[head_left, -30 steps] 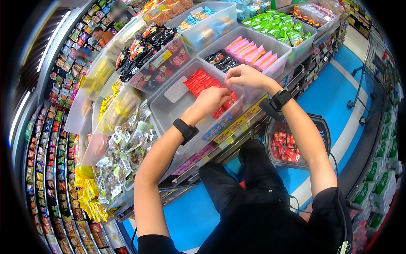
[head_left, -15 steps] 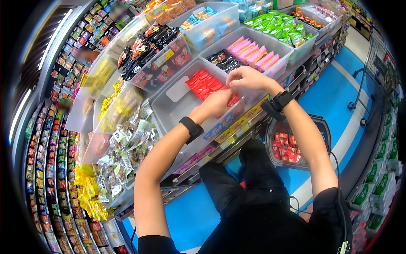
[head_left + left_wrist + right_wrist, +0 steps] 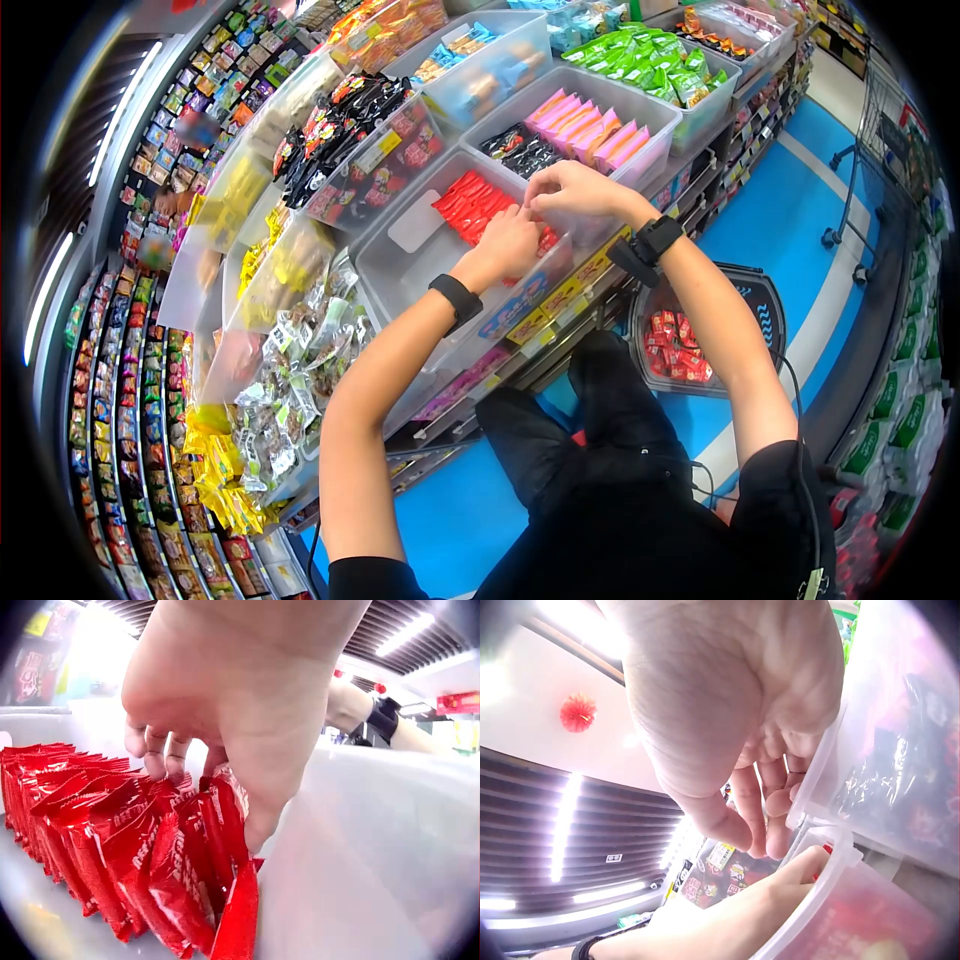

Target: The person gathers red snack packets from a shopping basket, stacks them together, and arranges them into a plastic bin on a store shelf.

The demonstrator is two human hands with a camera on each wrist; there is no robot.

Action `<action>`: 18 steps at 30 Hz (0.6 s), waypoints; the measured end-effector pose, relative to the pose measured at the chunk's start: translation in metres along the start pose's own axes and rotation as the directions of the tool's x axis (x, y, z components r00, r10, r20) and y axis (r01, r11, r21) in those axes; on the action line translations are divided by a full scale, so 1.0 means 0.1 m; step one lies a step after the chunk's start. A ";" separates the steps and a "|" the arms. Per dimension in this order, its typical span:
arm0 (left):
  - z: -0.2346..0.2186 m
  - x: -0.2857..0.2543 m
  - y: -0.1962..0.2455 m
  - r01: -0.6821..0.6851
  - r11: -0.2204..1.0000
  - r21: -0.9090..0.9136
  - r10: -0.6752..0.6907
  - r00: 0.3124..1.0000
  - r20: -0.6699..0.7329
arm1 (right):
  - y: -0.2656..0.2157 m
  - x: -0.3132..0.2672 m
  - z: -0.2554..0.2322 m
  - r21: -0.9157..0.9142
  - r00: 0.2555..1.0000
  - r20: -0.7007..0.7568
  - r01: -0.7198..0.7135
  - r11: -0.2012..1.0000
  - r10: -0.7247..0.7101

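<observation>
Small red sachets (image 3: 465, 203) stand in a tight row in a translucent plastic bin (image 3: 395, 268). My left hand (image 3: 508, 246) reaches into this bin at the row's near end. In the left wrist view its thumb and fingers pinch red sachets (image 3: 214, 817) from both sides; several more stand upright or lean beside them. My right hand (image 3: 580, 190) hovers by the rim between this bin and the neighbouring one, close to the left hand. Its fingers (image 3: 750, 817) are loosely bent in the right wrist view, with nothing between them.
The neighbouring bin holds pink packets (image 3: 590, 130) and black packets (image 3: 520, 150). Clear-wrapped snacks (image 3: 310, 370) lie at the left. On the blue floor stands a basket (image 3: 768, 315) containing red packets (image 3: 675, 345). A shopping cart (image 3: 880, 150) stands at the right.
My left hand has shifted slightly toward the near end of the red row and lower over the sachets. The right hand stays by the bin rim. The view has shifted a little.
</observation>
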State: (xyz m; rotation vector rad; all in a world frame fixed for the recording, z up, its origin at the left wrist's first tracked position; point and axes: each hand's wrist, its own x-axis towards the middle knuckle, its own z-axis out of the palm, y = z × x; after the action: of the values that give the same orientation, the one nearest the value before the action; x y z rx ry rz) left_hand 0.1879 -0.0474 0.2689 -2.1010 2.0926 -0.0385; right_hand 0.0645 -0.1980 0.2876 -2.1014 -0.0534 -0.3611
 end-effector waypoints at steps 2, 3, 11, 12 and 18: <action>0.00 0.02 0.01 0.016 1.000 -0.015 -0.016 1.000 0.016 | -0.01 0.00 0.00 0.025 1.000 0.006 0.005 1.000 -0.006; -0.01 0.04 0.02 0.035 0.999 -0.030 -0.034 0.999 0.031 | -0.02 0.00 0.00 -0.004 1.000 -0.001 0.017 1.000 -0.017; -0.02 0.03 0.10 0.126 0.975 -0.182 -0.120 0.992 0.045 | -0.02 -0.02 0.00 -0.009 1.000 -0.017 -0.003 1.000 0.003; -0.03 0.04 0.09 0.128 0.974 -0.185 -0.118 0.991 0.060 | -0.03 -0.02 0.00 -0.020 1.000 -0.010 0.000 1.000 0.000; 0.14 0.01 0.05 0.150 0.923 -0.355 -0.193 0.977 -0.088 | 0.03 0.00 0.01 -0.012 0.999 -0.029 0.032 0.999 -0.033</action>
State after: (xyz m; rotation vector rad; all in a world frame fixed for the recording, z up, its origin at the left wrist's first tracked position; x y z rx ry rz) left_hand 0.1848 -0.0474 0.2547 -2.5439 2.1024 0.2004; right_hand 0.0652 -0.1982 0.2847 -2.1085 -0.0687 -0.4121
